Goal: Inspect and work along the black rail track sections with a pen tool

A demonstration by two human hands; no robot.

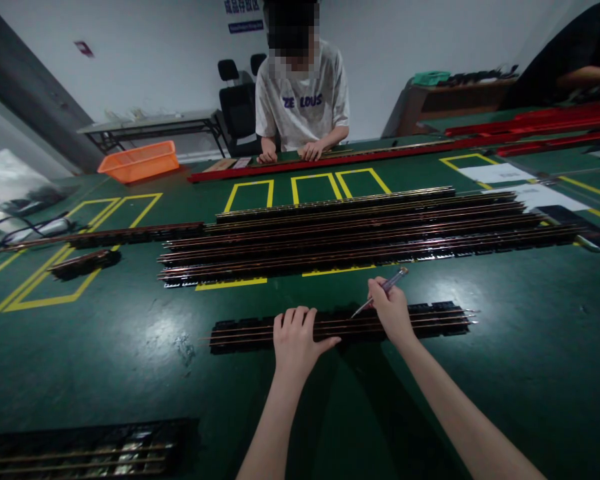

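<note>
A short black rail with copper strips lies across the green table in front of me. My left hand rests on top of it, fingers curled over its far edge, pressing it down. My right hand pinches a thin metal tool like a pen, its tip touching the rail just right of my left hand.
A stack of long copper-and-black rails lies beyond, more pieces to the left. A tray of parts sits at the near left edge. Across the table a person in a white shirt handles a red rail. An orange basket stands far left.
</note>
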